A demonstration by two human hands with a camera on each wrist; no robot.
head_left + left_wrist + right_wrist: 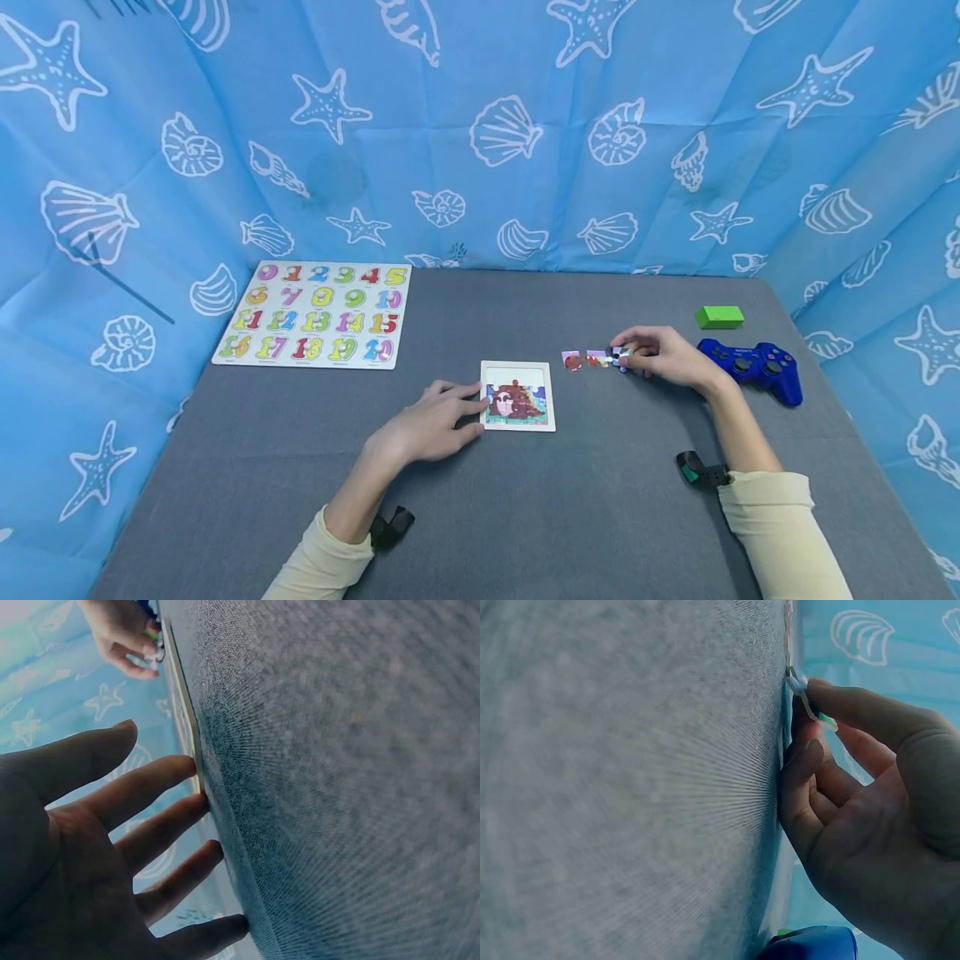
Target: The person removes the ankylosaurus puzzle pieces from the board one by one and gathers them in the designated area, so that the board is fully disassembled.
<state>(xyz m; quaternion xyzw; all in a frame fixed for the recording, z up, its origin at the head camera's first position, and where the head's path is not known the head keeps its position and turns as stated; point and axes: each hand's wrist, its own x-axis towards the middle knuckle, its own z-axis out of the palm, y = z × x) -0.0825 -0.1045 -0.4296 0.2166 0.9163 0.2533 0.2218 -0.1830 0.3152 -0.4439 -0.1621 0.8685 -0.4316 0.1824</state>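
Note:
A small square jigsaw puzzle in a pale frame lies mid-table, its lower part filled with picture pieces and a bare pale strip along its top. My left hand rests at the frame's left edge with fingers extended; the left wrist view shows the fingertips against that edge. Right of the frame, two loose jigsaw pieces lie in a row. At the row's right end my right hand pinches another jigsaw piece between thumb and fingers, tilted up from the cloth in the right wrist view.
A number puzzle board lies at the back left. Beyond my right hand are a blue game controller and a green block. A blue shell-print curtain hangs around the grey table.

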